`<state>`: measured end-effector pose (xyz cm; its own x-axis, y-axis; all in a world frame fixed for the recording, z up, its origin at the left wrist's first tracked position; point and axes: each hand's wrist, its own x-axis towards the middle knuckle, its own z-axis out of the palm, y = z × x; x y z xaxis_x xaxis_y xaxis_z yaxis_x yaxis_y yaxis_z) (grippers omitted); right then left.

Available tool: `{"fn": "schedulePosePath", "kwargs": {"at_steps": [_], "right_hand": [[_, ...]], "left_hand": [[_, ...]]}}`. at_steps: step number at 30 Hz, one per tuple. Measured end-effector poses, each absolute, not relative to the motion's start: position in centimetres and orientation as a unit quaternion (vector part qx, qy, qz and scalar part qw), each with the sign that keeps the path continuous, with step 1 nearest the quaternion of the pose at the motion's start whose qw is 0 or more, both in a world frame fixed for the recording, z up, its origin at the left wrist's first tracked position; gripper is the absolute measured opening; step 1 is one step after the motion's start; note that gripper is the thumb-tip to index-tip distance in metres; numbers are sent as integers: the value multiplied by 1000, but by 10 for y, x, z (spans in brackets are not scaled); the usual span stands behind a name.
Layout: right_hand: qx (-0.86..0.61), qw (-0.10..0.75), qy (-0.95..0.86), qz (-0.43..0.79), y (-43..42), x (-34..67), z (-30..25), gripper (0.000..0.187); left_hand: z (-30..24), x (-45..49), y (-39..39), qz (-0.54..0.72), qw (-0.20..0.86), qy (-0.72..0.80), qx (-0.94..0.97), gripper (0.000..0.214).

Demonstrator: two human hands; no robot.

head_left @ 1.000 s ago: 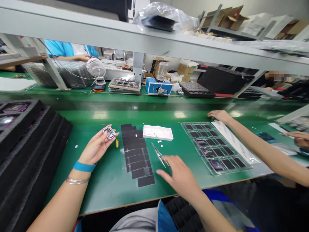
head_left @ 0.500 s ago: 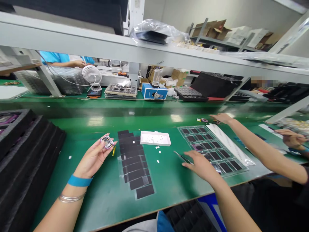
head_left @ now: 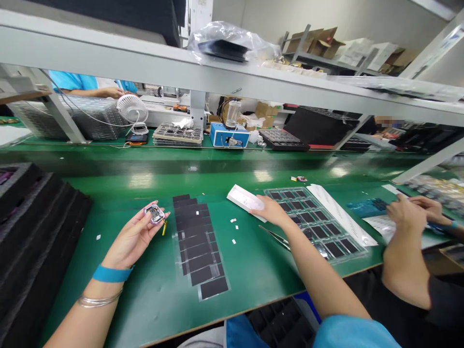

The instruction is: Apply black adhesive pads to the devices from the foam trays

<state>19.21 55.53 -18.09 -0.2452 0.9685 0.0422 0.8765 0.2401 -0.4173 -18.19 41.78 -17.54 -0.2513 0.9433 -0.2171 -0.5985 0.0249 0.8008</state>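
My left hand [head_left: 134, 237] holds a small rounded clear-and-purple device [head_left: 154, 213] between fingers and thumb, with a tiny yellow strip [head_left: 164, 227] just below it. My right hand [head_left: 270, 211] grips the end of a shallow white tray [head_left: 242, 198], which sits angled on the green mat. Metal tweezers [head_left: 274, 237] lie beneath my right forearm. Between my hands runs a clear liner of black rectangular pads [head_left: 197, 241], with several small white bits [head_left: 234, 230] beside it. A clear tray of dark cells [head_left: 311, 222] lies just right of my right hand.
Black foam trays [head_left: 36, 232] are stacked at the left. A co-worker's hands [head_left: 408, 213] work at the right, over papers and a blue board. A grey shelf [head_left: 181, 63] crosses above; beyond it stand a white fan, a blue machine and more trays.
My right hand has moved left from the tweezers, which now lie on the mat, and has taken the white tray, turning it. A co-worker's arm has come in at the right.
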Motion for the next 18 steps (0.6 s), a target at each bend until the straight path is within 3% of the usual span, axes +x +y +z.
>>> {"fn": "schedulePosePath", "kwargs": {"at_steps": [2,4,7,9,14,18], "right_hand": [[-594,207,-763,147,537,199,-182,58],[-534,234,-773,251,516,196,-183,41],[-385,29,-733,560,498,176,-188,23],[-395,-58,-670,626,506,154,-194,15],[-504,121,-666,536,576,78,-197,12],[-484,244,-676,499,610,31,-177,27]], "left_hand": [[-174,-181,417,664,580,430,195,27],[-174,-180,417,661,582,437,184,26],[-174,-180,417,662,582,437,177,26],[-174,-179,417,663,583,435,176,26],[-176,-178,417,661,589,427,185,29],[-179,-179,416,662,592,416,197,33]]}}
